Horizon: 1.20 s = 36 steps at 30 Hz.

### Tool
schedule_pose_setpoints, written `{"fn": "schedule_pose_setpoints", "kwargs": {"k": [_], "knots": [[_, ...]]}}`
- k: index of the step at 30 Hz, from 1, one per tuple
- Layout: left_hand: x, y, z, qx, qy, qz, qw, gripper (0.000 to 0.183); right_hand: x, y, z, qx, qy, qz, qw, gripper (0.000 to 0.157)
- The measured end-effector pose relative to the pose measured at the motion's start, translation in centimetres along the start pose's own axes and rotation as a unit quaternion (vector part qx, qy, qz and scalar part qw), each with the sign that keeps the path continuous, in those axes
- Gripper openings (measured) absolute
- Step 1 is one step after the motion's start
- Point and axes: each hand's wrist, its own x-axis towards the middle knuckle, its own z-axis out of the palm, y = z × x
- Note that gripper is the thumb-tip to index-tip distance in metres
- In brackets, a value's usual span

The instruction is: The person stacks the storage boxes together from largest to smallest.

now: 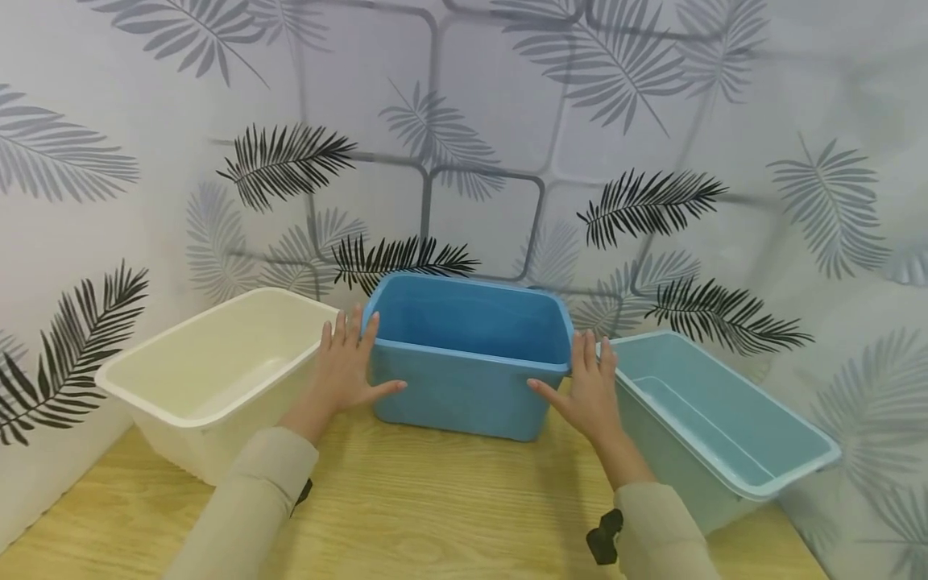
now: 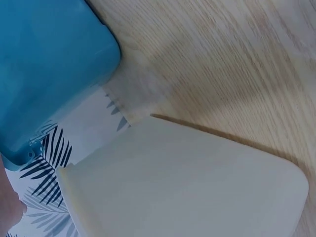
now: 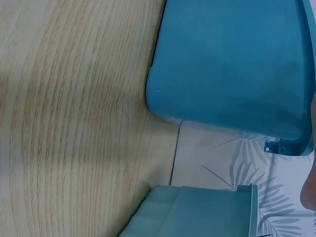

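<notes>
In the head view a blue plastic bin (image 1: 464, 395) stands upright in the middle, its inside bare. My left hand (image 1: 344, 370) is at its left end, fingers spread and straight, thumb stretched along the front wall. At the opposite end, my right hand (image 1: 590, 391) mirrors it, fingers extended beside the rim. The left wrist view shows a bottom corner of the blue bin (image 2: 54, 54) and only a sliver of the hand (image 2: 10, 210). Part of my right hand (image 3: 310, 190) shows at the edge of the right wrist view, close to the blue rim.
A cream bin (image 1: 181, 443) is angled on the left, close by my left forearm. To the right sits a pale teal bin (image 1: 674, 459), also angled. All stand on a wood-grain table (image 1: 435, 507), against a wall (image 1: 493, 97) with leaf-patterned covering.
</notes>
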Motion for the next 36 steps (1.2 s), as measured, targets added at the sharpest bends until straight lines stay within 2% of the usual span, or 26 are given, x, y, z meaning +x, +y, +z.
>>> {"fn": "schedule_pose_setpoints", "kwargs": {"k": [8, 14, 20, 27, 36], "knots": [[0.5, 0.1, -0.2, 0.005, -0.028, -0.021, 0.9994, 0.107, 0.7, 0.3, 0.5, -0.021, 0.016, -0.019, 0.999, 0.103], [1.0, 0.4, 0.1, -0.009, -0.033, -0.034, 0.9988, 0.104, 1.3, 0.1, 0.6, -0.020, -0.008, -0.026, 0.999, 0.099], [1.2, 0.5, 0.2, -0.032, -0.033, -0.036, 0.9983, 0.099, 1.5, -0.4, 0.5, 0.009, -0.037, -0.007, 0.999, 0.096], [1.5, 0.7, 0.0, -0.067, -0.052, -0.039, 0.9957, 0.094, 1.6, -0.6, 0.5, 0.014, -0.069, 0.015, 0.997, 0.094], [2.0, 0.9, -0.1, -0.071, -0.037, -0.036, 0.9961, 0.080, 1.6, -0.7, 0.4, 0.041, -0.074, 0.038, 0.996, 0.093]]}}
